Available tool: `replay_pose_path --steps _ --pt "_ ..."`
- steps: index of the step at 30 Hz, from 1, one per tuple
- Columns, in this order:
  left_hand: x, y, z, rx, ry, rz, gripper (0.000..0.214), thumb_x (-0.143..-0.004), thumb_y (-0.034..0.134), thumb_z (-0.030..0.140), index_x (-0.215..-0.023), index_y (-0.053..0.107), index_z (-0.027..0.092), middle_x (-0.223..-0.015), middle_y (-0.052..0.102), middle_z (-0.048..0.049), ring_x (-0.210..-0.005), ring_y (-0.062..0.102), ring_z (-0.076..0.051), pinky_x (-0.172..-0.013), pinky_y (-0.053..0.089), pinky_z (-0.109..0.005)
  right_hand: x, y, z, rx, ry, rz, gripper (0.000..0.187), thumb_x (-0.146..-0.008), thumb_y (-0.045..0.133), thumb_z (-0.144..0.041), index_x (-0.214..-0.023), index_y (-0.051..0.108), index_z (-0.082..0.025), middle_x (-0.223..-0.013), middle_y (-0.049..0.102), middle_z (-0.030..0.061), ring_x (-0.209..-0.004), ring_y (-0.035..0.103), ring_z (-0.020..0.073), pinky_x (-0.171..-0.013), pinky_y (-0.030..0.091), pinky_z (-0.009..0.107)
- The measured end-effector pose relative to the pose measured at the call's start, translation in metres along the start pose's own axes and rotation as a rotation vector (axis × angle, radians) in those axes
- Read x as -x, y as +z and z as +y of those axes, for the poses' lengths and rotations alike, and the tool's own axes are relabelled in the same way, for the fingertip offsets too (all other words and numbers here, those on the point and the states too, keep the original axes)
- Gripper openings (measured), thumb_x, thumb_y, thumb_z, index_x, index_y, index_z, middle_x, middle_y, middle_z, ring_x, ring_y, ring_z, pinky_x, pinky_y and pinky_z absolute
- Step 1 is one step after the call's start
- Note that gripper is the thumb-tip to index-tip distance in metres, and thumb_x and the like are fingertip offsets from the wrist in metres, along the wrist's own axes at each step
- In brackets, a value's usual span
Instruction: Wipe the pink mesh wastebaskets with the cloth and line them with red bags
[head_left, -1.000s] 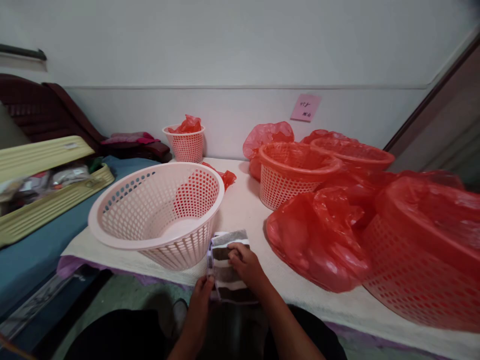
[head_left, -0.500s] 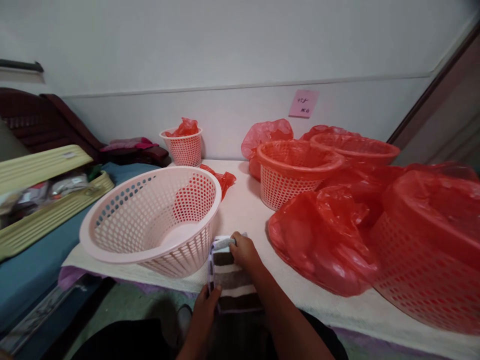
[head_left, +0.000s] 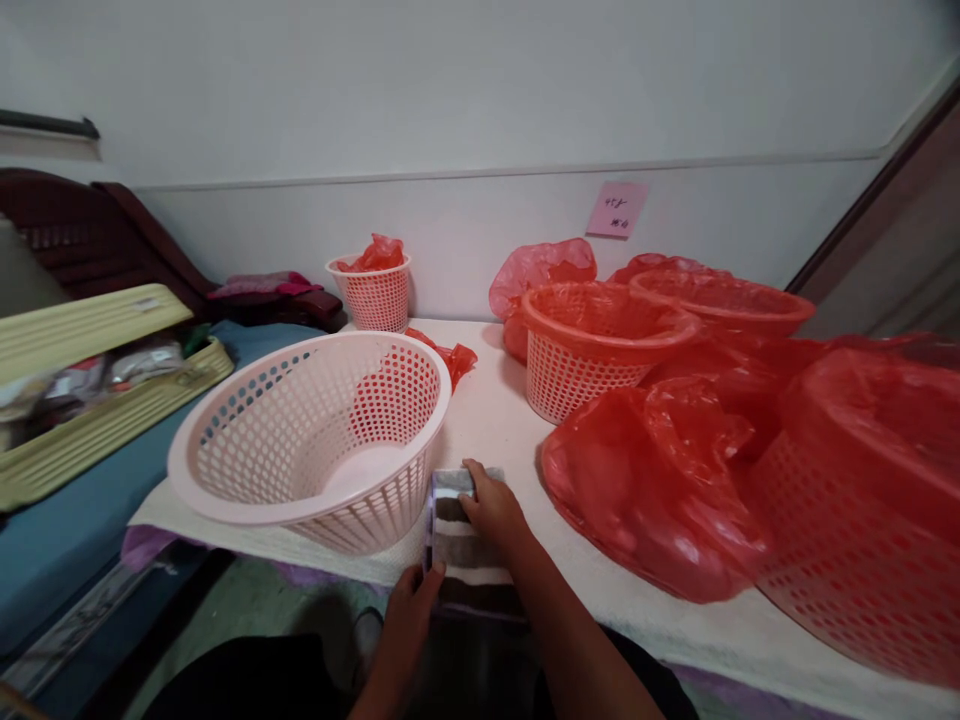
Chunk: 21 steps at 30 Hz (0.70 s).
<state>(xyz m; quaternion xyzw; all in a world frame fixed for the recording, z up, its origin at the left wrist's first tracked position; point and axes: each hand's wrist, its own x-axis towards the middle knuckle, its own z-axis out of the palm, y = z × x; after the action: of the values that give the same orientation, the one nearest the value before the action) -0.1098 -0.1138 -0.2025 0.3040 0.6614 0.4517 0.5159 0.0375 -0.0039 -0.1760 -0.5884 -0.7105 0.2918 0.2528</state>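
A folded striped towel (head_left: 461,548) in grey, brown and white, edged in purple, lies at the table's front edge, close before me. My left hand (head_left: 412,605) pinches its lower left side between thumb and fingers. On the towel's upper right part rests my right hand (head_left: 496,508), thumb and forefinger apart and laid on the cloth. The right forearm covers the towel's right side. Just left of the towel stands a large pale pink basket (head_left: 360,515) with holes in its wall, tilted towards me.
Right of the towel sits a bulging red plastic bag (head_left: 637,490). Baskets lined with red bags stand behind it, one nearer (head_left: 570,375), and at far right (head_left: 870,530). A small basket (head_left: 377,300) is by the wall. At left lies an open yellow box (head_left: 142,405) with packets.
The towel's raised top edge has come down flat on the table. My right hand has loosened from that edge onto the cloth. The view has shifted slightly.
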Motion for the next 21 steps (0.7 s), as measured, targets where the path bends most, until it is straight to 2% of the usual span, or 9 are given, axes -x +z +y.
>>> replay_pose_path --steps 4,7,10,13,16,18,20,21 --pt "-0.007 0.004 0.000 0.022 -0.029 -0.008 0.034 -0.057 0.078 0.047 -0.069 0.069 0.016 -0.063 0.068 -0.0053 -0.075 0.063 -0.029 -0.077 0.045 -0.038 0.002 0.004 0.004 -0.094 -0.016 -0.015 0.061 -0.075 0.056 -0.018 -0.136 0.047 -0.019 -0.076 0.066 0.0028 -0.074 0.060 0.0208 -0.069 0.039 0.029" --pt "0.003 0.013 0.007 0.156 -0.052 -0.076 0.037 -0.061 0.074 0.043 -0.085 0.070 0.014 -0.072 0.072 -0.0067 -0.079 0.066 -0.028 -0.078 0.048 -0.038 0.003 0.003 0.011 -0.202 0.020 0.038 0.055 -0.076 0.054 -0.019 -0.131 0.051 -0.018 -0.068 0.062 -0.0013 -0.069 0.058 0.0182 -0.068 0.041 0.027" --pt "0.021 0.020 0.016 0.324 -0.057 -0.158 0.040 -0.067 0.065 0.041 -0.098 0.067 0.015 -0.082 0.073 -0.0076 -0.082 0.068 -0.027 -0.079 0.050 -0.038 0.007 -0.003 0.021 -0.307 0.103 0.152 0.038 -0.078 0.052 -0.026 -0.114 0.059 -0.017 -0.067 0.060 -0.0009 -0.067 0.058 0.0181 -0.066 0.042 0.028" --pt "0.038 0.021 0.024 0.425 -0.057 -0.168 0.035 -0.068 0.062 0.041 -0.092 0.067 0.016 -0.084 0.073 -0.0085 -0.086 0.069 -0.029 -0.080 0.051 -0.040 0.020 -0.014 0.031 -0.406 0.185 0.273 0.025 -0.079 0.050 -0.036 -0.092 0.061 -0.018 -0.067 0.060 0.0014 -0.065 0.057 0.0191 -0.063 0.042 0.030" --pt "0.050 0.019 0.029 0.470 -0.034 -0.123 0.031 -0.067 0.063 0.042 -0.087 0.067 0.019 -0.085 0.072 -0.0089 -0.093 0.067 -0.031 -0.083 0.052 -0.042 0.044 -0.027 0.035 -0.500 0.257 0.352 0.027 -0.076 0.051 -0.045 -0.074 0.058 -0.019 -0.066 0.061 0.0037 -0.063 0.057 0.0203 -0.060 0.044 0.031" --pt "0.058 0.018 0.032 0.487 0.003 -0.094 0.031 -0.064 0.067 0.039 -0.088 0.068 0.021 -0.088 0.072 -0.0084 -0.096 0.066 -0.031 -0.084 0.052 -0.041 0.064 -0.036 0.029 -0.561 0.293 0.378 0.032 -0.075 0.053 -0.051 -0.071 0.057 -0.019 -0.067 0.063 0.0053 -0.063 0.058 0.0218 -0.060 0.046 0.033" --pt "0.065 0.019 0.034 0.503 0.040 -0.081 0.034 -0.060 0.068 0.035 -0.091 0.068 0.020 -0.089 0.073 -0.0081 -0.093 0.066 -0.031 -0.082 0.052 -0.041 0.085 -0.042 0.017 -0.692 0.313 0.319 0.039 -0.077 0.053 -0.057 -0.075 0.061 -0.019 -0.071 0.066 0.0064 -0.067 0.062 0.0237 -0.062 0.049 0.034" --pt "0.069 0.020 0.034 0.514 0.051 -0.086 0.037 -0.059 0.069 0.033 -0.093 0.068 0.020 -0.087 0.073 -0.0083 -0.090 0.067 -0.031 -0.080 0.053 -0.041 0.095 -0.044 0.010 -0.877 0.340 0.210 0.042 -0.077 0.055 -0.059 -0.081 0.064 -0.018 -0.076 0.070 0.0074 -0.073 0.065 0.0257 -0.066 0.050 0.036"
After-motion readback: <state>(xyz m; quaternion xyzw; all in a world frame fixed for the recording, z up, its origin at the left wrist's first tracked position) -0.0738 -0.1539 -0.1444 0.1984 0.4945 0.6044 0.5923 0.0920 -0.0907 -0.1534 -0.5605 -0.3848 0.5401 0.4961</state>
